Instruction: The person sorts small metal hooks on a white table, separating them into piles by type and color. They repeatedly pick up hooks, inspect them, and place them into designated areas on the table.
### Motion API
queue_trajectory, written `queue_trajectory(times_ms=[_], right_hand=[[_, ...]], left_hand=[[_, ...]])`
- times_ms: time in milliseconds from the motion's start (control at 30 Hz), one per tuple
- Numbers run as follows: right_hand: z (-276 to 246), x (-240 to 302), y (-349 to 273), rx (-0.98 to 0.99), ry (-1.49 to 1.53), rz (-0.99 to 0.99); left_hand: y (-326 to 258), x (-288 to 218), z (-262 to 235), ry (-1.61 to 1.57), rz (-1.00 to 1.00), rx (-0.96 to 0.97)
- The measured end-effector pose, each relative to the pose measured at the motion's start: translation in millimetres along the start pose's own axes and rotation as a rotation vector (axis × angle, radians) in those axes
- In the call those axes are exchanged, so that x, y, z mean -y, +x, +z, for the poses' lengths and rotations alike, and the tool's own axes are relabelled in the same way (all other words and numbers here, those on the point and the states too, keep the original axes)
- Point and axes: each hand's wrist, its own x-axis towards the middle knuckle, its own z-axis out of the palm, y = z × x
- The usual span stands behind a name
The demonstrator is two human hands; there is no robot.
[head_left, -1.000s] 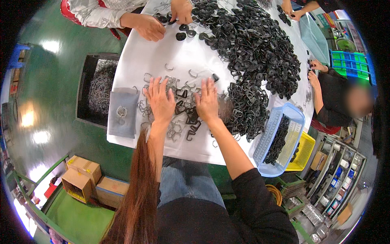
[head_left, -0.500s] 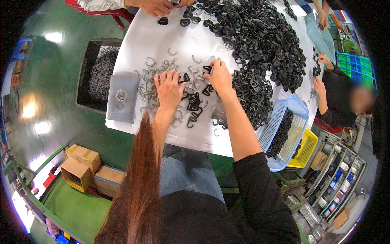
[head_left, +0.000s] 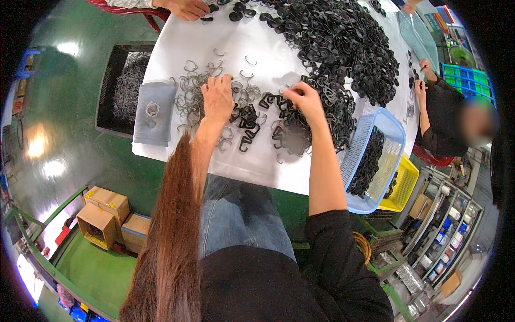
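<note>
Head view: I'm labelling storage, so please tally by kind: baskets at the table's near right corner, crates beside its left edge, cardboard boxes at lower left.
Blue basket: 1
Yellow basket: 1
Black crate: 1
Cardboard boxes: 3
Total: 6

black clips among grey wire hooks

thin grey wire hooks (head_left: 189, 87), bent into open curves, lie tangled and flat at ten o'clock from the left hand (head_left: 218, 102), more at three and six; one lies apart at one o'clock. black angular clips (head_left: 248, 116) overlap in a clump at four o'clock from it. others lie at nine and about seven o'clock from the right hand (head_left: 304, 102); whether its fingertips pinch one is unclear.
</note>
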Motion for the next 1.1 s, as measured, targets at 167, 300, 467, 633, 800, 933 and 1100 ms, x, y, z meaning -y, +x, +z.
queue_trajectory(times_ms=[167,300,467,633,800,933,1100], right_hand=[[24,-1,9,-0.047,-0.773,-0.323],[-1,-3,-11,-0.001,-0.354,-0.219],[-30,-19,-45,0.021,0.229,0.106],[-35,-16,-70,0.109,0.668,0.049],[-14,-1,-59,0.212,0.84,-0.024],[27,6,-16,-0.079,-0.314,-0.242],[63,1,-5,-0.108,-0.832,-0.079]], left_hand=[[-10,1,-21,-0.581,-0.358,0.191],[-23,4,-32,-1.283,-0.677,0.281],[-38,3,-32,-1.447,-0.774,0.196],[-39,-6,-24,-1.363,-0.776,0.285],[-49,-42,-3,-0.232,-0.333,0.221],[-53,-27,-14,-0.77,-0.437,0.132],[-54,9,-40,-1.425,-0.648,0.277]])
